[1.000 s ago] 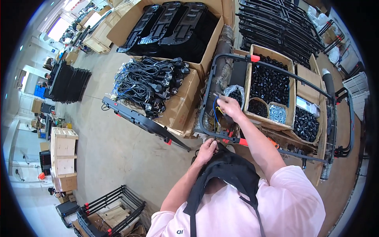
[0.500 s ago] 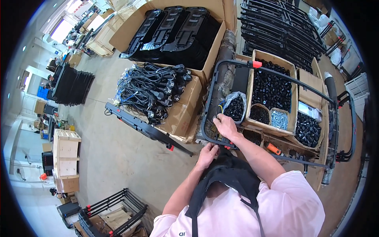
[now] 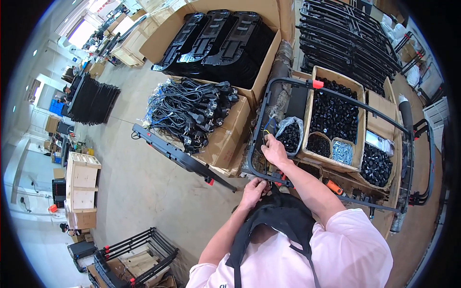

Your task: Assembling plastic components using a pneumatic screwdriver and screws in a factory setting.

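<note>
A black tubular frame (image 3: pixel 367 108) with red fittings lies across the bench in front of me. Near its left end, my right hand (image 3: pixel 274 150) pinches thin wires (image 3: pixel 267 131), among them a yellow one and a blue one, just inside the side tube. My left hand (image 3: pixel 253 193) is closed at the frame's near left corner, next to my apron. Whatever its fingers grip there is too small and too covered to name. Beside the right hand stands a clear plastic bag of small black parts (image 3: pixel 289 137).
Cartons hold black knobs (image 3: pixel 336 108) and silver screws (image 3: pixel 342 151). An orange-handled tool (image 3: pixel 333 186) lies below them. Plug cables (image 3: pixel 192 113) are heaped on a box at left, with a black bar assembly (image 3: pixel 175 154) leaning before it. Black panels (image 3: pixel 230 41) fill a large carton behind.
My view has shifted slightly. The right hand keeps its pinch on the wires and the left stays closed by the frame corner, with only small finger movement.
</note>
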